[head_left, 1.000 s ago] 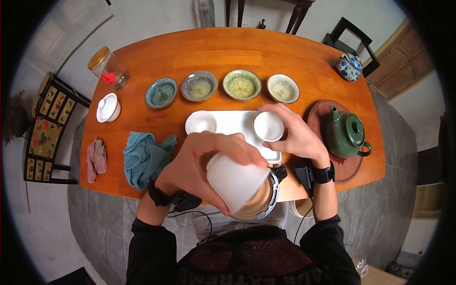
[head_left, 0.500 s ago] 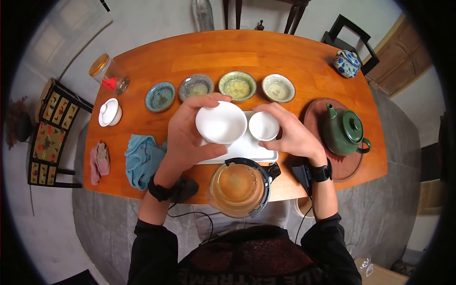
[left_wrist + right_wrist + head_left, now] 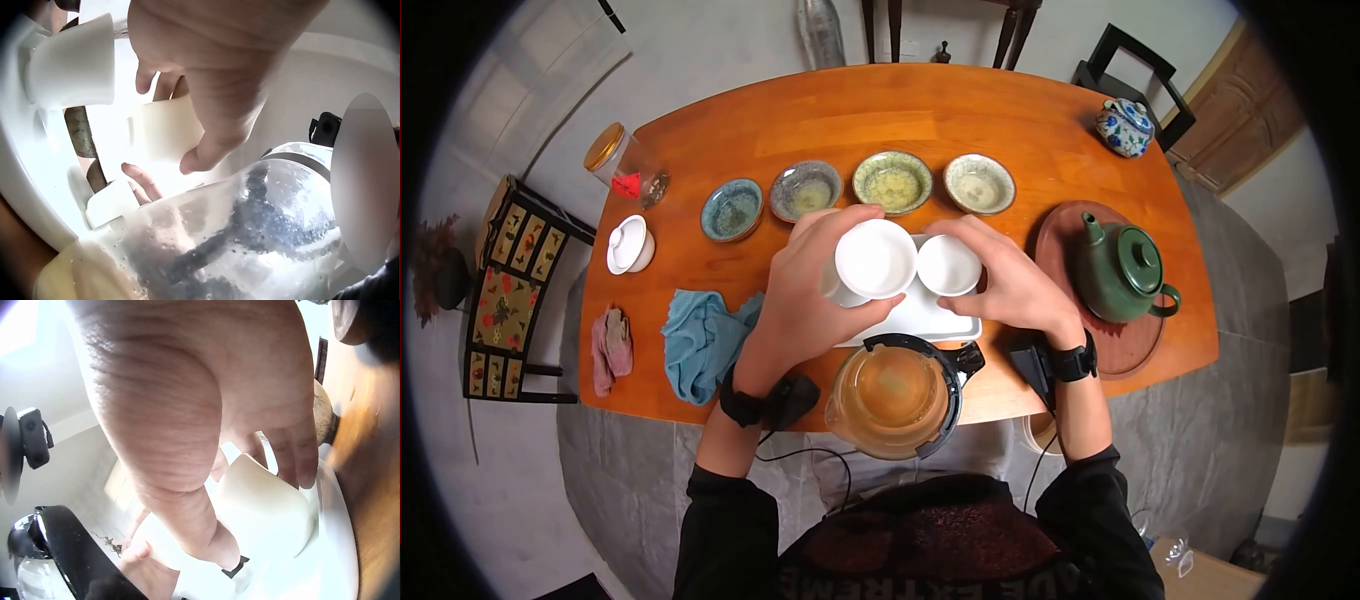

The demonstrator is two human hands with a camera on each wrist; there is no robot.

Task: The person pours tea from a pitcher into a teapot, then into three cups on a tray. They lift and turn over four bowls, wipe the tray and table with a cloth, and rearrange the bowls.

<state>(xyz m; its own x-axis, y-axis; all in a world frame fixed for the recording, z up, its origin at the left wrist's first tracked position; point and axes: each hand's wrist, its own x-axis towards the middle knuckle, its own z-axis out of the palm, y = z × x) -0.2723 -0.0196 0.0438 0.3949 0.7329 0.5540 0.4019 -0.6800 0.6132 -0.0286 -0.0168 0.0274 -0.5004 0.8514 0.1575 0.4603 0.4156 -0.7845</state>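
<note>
On the wooden tabletop (image 3: 820,110), I have a white tray (image 3: 915,318) just beyond the glass pot (image 3: 890,395). Over the tray my left grip (image 3: 805,285) pinches the left cup (image 3: 877,259); my right grip (image 3: 1025,285) curls round the right cup (image 3: 949,265). What matters, I judge, is their nearness — the cups sit side by side between both grips, mouths facing the head view — though I can't tell whether rims touch.

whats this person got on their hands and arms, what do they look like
The left hand and right hand are gloveless. Each arm wears a black wrist strap with a small dark device beside it and a thin black cable below. Black sleeves stop short of the straps.
</note>
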